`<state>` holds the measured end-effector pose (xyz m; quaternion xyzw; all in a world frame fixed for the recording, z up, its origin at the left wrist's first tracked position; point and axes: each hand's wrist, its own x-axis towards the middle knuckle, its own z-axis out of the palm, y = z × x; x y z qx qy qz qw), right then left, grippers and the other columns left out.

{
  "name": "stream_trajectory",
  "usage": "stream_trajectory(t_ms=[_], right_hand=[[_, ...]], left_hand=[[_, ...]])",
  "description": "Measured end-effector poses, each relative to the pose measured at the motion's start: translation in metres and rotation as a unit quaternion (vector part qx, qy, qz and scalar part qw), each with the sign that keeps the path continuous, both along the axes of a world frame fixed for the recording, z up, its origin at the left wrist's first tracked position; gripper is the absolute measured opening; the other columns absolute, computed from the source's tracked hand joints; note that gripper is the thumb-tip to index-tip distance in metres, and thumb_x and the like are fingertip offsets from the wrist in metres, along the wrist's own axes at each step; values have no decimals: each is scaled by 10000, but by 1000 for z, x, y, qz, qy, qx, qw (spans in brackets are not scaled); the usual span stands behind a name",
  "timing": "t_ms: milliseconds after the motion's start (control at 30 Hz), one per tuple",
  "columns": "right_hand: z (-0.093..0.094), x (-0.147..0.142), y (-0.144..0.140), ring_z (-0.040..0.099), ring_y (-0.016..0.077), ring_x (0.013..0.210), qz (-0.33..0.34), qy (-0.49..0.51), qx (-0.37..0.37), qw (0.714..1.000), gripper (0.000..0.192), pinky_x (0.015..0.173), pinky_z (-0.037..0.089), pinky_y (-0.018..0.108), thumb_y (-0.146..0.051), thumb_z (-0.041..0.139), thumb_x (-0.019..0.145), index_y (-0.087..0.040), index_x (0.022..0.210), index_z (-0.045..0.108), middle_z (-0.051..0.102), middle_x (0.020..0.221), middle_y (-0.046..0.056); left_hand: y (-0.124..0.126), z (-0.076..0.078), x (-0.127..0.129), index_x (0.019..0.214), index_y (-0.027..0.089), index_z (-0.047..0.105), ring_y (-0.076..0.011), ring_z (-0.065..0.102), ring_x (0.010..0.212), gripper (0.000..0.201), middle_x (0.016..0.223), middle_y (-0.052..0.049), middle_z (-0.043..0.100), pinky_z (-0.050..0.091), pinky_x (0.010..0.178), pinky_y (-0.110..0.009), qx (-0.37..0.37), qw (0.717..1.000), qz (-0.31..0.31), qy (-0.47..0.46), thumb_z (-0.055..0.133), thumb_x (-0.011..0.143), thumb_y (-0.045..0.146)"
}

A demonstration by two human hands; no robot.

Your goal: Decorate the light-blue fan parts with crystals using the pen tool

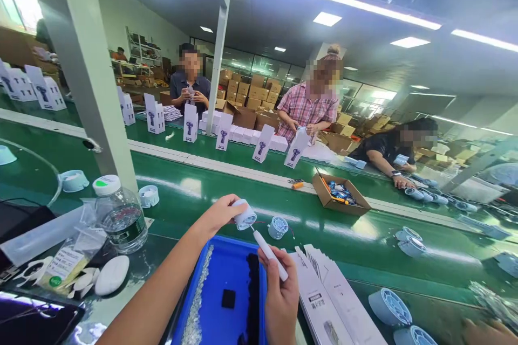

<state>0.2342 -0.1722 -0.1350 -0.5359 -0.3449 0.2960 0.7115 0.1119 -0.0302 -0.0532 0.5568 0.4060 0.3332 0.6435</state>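
Note:
My left hand holds a small round pale-blue fan part above the green belt. My right hand grips a white pen-shaped electric screwdriver, its tip touching the underside of that part. Below both hands lies a blue tray with a strip of small screws along its left side and a black pad in the middle. A second round part with a thin wire rests on the belt just past the hands.
A water bottle, plastic bags and a white oval object sit at left. Flat white cartons lie right of the tray. More round parts lie on the belt at right. A cardboard box stands farther out. Three people work across the line among upright white boxes.

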Motion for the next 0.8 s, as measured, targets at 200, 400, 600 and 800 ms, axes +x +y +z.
stream_trajectory(t_ms=[200,400,600,800], right_hand=[[0,-1,1,678,237,968,4,-11,-5,1000,343,856,530,381,-461,541,878,-179,1072,542,686,1048,103],[-1,-2,2,668,224,957,-5,-37,9,999,349,861,519,367,-479,529,876,-183,1058,549,649,1074,100],[-4,-3,4,629,173,699,-34,-131,-32,990,351,605,499,255,-501,506,875,-189,1014,586,653,849,46],[-9,-24,4,449,134,402,34,-178,-16,983,397,432,349,242,-502,414,918,-210,825,666,495,498,-28]], left_hand=[[-7,4,4,724,175,471,-116,499,642,378,702,28,535,405,613,-247,37,999,-14,13,701,651,465],[-12,2,10,698,177,449,-99,457,615,340,675,39,499,361,584,-224,46,999,-26,1,691,665,415],[-24,7,28,624,195,377,-94,364,564,300,597,54,393,299,532,-225,77,994,70,-15,618,696,358],[-45,5,48,515,196,278,-122,331,586,465,571,26,317,322,577,-264,221,959,179,-9,528,803,462]])
